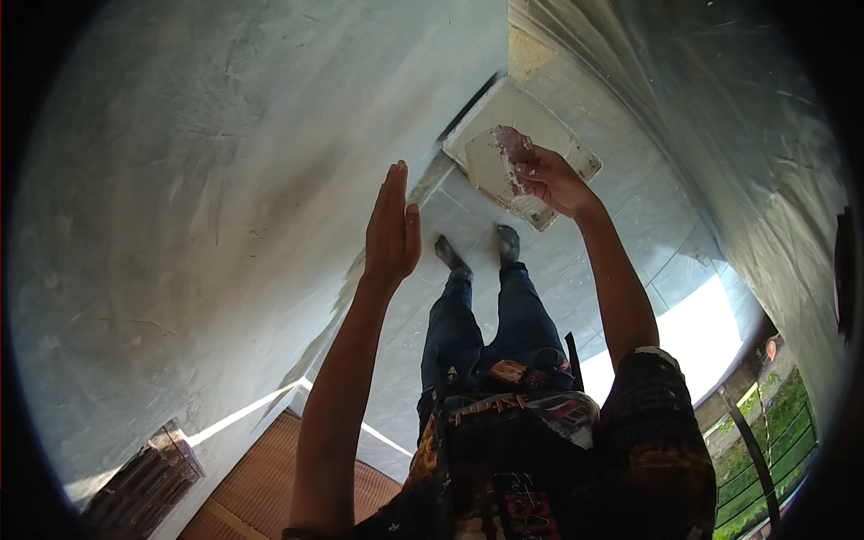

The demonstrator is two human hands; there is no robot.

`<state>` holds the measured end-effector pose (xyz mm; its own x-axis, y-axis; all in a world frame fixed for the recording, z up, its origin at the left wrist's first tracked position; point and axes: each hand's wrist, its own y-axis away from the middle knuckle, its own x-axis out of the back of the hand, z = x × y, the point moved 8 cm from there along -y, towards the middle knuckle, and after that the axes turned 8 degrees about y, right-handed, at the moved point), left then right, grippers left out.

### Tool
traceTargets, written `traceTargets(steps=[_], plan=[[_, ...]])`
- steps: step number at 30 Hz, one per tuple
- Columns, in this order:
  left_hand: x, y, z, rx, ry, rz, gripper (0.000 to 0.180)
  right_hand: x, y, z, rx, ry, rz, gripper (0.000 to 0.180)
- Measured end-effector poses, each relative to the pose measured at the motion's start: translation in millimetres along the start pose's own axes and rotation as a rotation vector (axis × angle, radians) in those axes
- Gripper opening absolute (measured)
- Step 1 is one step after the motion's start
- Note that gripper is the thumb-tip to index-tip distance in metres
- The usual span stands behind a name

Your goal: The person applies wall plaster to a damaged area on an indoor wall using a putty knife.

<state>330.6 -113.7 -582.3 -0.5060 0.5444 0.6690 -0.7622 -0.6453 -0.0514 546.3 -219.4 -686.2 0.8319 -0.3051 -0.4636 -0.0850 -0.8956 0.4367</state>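
My right hand point(560, 183) is closed around a flat reddish-brown piece point(513, 148) with whitish smears along its edge; its exact kind does not show. From this view the piece overlaps a shallow pale tray point(472, 148), which lies on the floor beyond my feet, beside the wall. Whitish residue coats the tray's inside and rim. My left hand point(392, 227) is raised flat with fingers straight and holds nothing. Behind it is the grey, smeared wall point(225, 198); whether the palm touches the wall cannot be told.
I stand on a grey tiled floor point(396, 315) in dark socks point(508, 243). A pale draped sheet point(747, 153) hangs along the right. Bright sunlight falls on the floor at right. Brown corrugated panel point(270, 477) is at lower left, with green plants point(774, 441) beyond a railing.
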Motion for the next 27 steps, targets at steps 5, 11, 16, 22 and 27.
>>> traceTargets(steps=[5,11,16,22,27], plan=[[94.5,-22.1,70.3,-0.241,-0.094,0.224,0.055,-67.7,1.3,-99.5,0.235,-0.036,-0.093,0.024],[202.5,-17.7,160.7,-0.515,-0.231,0.454,0.058,-179.4,32.8,-233.3,0.555,0.045,-0.285,0.027],[283.0,8.8,225.4,-0.705,-0.415,0.644,0.06,-272.8,76.9,-314.2,0.767,0.074,-0.35,0.03],[382.7,65.3,289.7,-0.807,-0.573,0.868,0.06,-371.1,127.7,-377.1,0.937,0.166,-0.425,0.031],[445.0,111.4,319.7,-0.792,-0.681,0.987,0.061,-445.0,179.9,-406.9,1.055,0.251,-0.439,0.029]])
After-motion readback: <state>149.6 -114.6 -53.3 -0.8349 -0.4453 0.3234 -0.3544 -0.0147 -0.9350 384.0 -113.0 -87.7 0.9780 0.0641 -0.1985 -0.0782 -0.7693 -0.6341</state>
